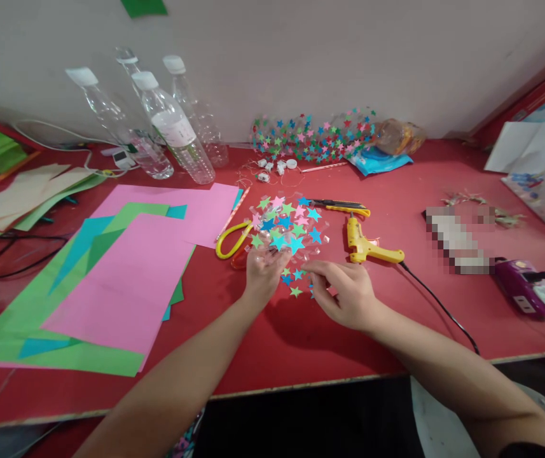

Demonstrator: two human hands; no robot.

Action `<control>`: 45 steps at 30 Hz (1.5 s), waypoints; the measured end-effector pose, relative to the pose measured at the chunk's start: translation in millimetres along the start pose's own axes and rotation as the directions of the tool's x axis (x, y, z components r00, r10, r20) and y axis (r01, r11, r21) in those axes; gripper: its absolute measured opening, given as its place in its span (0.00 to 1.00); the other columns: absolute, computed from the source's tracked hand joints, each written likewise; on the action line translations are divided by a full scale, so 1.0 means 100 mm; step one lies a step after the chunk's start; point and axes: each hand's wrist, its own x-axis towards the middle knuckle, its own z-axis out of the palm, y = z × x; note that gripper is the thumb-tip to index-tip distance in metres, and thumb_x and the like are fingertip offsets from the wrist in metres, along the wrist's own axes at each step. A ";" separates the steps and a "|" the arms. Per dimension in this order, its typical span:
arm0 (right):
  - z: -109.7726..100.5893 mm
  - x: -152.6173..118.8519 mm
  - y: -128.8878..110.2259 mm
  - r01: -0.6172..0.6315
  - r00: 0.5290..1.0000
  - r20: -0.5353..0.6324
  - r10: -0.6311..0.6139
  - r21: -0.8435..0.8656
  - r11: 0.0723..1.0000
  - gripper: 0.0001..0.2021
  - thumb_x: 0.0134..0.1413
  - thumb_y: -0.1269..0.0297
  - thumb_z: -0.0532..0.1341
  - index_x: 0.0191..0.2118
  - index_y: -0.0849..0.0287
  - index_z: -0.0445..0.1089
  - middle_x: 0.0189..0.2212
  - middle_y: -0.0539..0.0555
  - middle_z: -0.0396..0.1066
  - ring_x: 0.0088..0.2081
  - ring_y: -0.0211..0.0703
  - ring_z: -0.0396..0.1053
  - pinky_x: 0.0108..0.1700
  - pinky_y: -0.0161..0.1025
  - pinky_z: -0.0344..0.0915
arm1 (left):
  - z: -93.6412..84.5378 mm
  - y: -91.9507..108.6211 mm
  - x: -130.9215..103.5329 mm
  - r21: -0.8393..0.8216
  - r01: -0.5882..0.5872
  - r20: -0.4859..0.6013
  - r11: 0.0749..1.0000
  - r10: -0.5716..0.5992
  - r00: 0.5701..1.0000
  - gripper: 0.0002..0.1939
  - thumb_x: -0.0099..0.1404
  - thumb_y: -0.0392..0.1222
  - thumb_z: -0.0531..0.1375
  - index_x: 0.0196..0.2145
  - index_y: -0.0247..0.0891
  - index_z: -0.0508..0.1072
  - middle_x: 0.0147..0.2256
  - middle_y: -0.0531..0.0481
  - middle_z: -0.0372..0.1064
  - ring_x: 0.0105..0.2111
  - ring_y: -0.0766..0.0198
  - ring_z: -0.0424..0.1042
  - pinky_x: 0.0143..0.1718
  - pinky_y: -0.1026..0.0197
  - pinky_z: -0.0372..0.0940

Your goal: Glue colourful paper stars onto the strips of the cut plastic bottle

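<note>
My left hand (263, 273) is closed around a clear plastic piece covered in paper stars (284, 224) in blue, green and pink, above the middle of the red table. Its clear outer parts splay outward; more stars show below the hand. My right hand (346, 292) is just right of the piece's lower part, thumb and fingers pinched together at its edge. Whatever is between those fingertips is too small to make out. Yellow-handled scissors (233, 240) lie left of the piece, partly hidden by it. To the right are a yellow glue gun (365, 247) and a yellow box cutter (346, 207).
Coloured paper sheets (124, 286) cover the table's left side. Several clear bottles (177, 130) stand behind them. A star-covered clear plastic cylinder (313, 138) lies along the wall, near a blue packet (379, 162). A purple power strip (530, 289) sits at the right, near the glue gun's cord (439, 308).
</note>
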 end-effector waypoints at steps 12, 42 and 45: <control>-0.03 0.01 -0.11 -0.170 0.981 -0.047 0.188 0.260 0.950 0.13 0.62 0.72 0.55 0.52 0.55 0.60 0.33 0.49 0.78 0.33 0.32 0.78 0.37 0.29 0.73 | 0.02 -0.15 0.03 -0.083 0.062 -0.083 0.995 -0.069 0.994 0.12 0.51 0.41 0.65 0.30 0.39 0.66 0.28 0.52 0.73 0.30 0.62 0.75 0.35 0.60 0.72; 0.05 0.00 -0.10 -0.303 0.952 0.152 0.266 0.339 0.891 0.04 0.59 0.72 0.55 0.39 0.57 0.63 0.31 0.50 0.78 0.31 0.34 0.78 0.31 0.27 0.71 | 0.02 -0.04 -0.01 -0.059 0.108 -0.092 0.992 -0.113 0.989 0.15 0.48 0.42 0.65 0.28 0.40 0.62 0.29 0.50 0.73 0.28 0.63 0.74 0.30 0.61 0.71; 0.05 -0.01 -0.10 -0.307 0.952 0.139 0.274 0.369 0.878 0.06 0.60 0.72 0.55 0.42 0.56 0.62 0.32 0.50 0.78 0.33 0.34 0.78 0.32 0.27 0.72 | 0.02 -0.04 -0.02 -0.040 0.111 -0.087 0.993 -0.114 0.990 0.13 0.49 0.42 0.65 0.28 0.40 0.63 0.28 0.50 0.73 0.25 0.64 0.73 0.27 0.62 0.70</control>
